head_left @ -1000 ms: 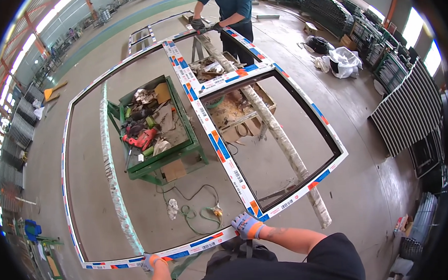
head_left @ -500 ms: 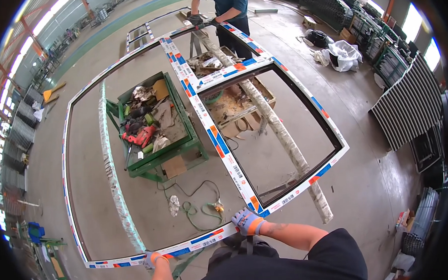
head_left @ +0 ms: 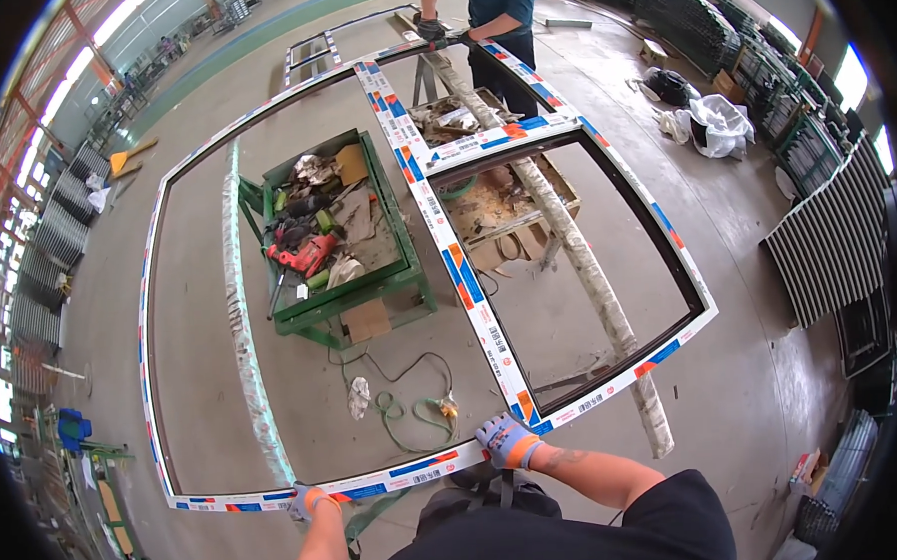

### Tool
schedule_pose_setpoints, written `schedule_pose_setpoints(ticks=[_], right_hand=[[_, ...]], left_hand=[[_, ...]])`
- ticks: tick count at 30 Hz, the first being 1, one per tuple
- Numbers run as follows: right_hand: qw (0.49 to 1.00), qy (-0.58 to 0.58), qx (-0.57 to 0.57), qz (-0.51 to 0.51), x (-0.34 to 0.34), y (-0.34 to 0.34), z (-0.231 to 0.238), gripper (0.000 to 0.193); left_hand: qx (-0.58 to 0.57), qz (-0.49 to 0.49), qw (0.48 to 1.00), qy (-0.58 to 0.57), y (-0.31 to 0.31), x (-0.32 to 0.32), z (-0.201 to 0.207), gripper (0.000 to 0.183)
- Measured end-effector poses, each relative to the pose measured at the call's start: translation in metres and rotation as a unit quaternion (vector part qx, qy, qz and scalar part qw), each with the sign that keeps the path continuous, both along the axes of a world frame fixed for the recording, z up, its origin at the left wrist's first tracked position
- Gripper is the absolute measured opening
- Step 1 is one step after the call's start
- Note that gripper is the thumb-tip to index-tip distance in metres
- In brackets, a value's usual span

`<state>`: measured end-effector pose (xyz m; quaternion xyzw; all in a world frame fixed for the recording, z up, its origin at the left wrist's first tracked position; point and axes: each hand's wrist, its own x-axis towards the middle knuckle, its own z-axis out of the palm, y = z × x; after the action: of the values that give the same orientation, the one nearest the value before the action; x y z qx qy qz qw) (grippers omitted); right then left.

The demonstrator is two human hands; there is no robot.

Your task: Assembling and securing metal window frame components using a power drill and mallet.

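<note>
A large window frame with white, blue and orange protective film lies flat across two wrapped support bars, the left bar and the right bar. Its near rail is in both my gloved hands. My left hand grips the rail beside the end of the left bar. Farther right, my right hand closes over the rail near the foot of the long divider; its fingertips on the underside are hidden. At the far side, a co-worker's gloved hands rest on the frame.
Beneath the frame stands a green bench holding a red power drill and scraps. A wooden crate of debris is beyond the divider. A green cord loops over the floor. Slatted panels lean at right.
My view has turned slightly, so the scene sits farther right and its near left part higher. Both my hands keep their hold on the near rail.
</note>
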<state>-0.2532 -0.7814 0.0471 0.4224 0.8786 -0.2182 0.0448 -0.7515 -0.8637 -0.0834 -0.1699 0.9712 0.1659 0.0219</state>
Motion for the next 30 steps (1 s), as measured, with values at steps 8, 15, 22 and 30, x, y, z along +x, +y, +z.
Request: schedule_pose_setpoints(ticks=[8, 15, 22, 30], right_hand=[[0.998, 0.005, 0.06, -0.028, 0.0, -0.014, -0.015, 0.03], [0.995, 0.05, 0.082, 0.025, -0.028, -0.012, -0.034, 0.028], [0.993, 0.068, 0.094, 0.0, -0.016, -0.014, -0.003, 0.021], [0.994, 0.057, 0.093, 0.008, -0.012, -0.009, -0.007, 0.024]], left_hand=[[-0.02, -0.009, 0.996, 0.082, 0.029, 0.015, 0.015, 0.077], [-0.004, 0.038, 0.99, 0.139, -0.004, 0.002, 0.044, 0.081], [0.047, 0.0, 0.994, 0.103, 0.022, 0.029, 0.055, 0.086], [0.069, -0.005, 0.994, 0.083, 0.027, 0.034, 0.064, 0.085]])
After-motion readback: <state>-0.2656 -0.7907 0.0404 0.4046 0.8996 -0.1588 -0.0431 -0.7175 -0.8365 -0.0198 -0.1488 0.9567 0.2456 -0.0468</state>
